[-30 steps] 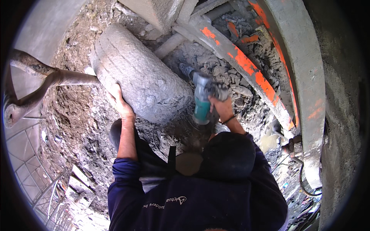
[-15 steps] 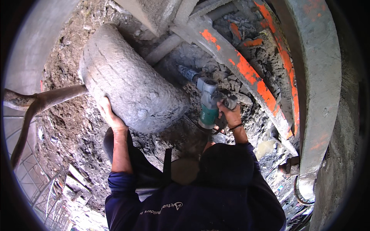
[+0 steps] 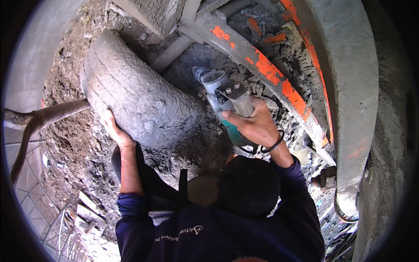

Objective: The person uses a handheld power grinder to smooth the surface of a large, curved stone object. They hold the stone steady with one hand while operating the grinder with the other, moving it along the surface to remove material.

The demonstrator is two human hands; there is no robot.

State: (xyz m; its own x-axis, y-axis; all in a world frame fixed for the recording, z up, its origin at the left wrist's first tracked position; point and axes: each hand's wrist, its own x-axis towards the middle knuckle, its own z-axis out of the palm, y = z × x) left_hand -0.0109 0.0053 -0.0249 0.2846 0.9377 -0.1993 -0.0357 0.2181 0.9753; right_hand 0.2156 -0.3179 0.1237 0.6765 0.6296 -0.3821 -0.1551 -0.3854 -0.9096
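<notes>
One head-worn fisheye is looking steeply down over the person's own dark cap (image 3: 248, 185) and navy shoulders, sitting close above the work. It is facing the big muddy tyre (image 3: 139, 94) at upper left, the orange-streaked steel beam (image 3: 270, 72) bending toward the right rim, and rubble-strewn ground filling the middle.

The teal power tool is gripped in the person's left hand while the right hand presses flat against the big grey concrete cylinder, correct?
Not quite: the hands are swapped. In the head view the right hand grips the teal power tool, and the left hand presses flat against the big grey concrete cylinder.
</notes>
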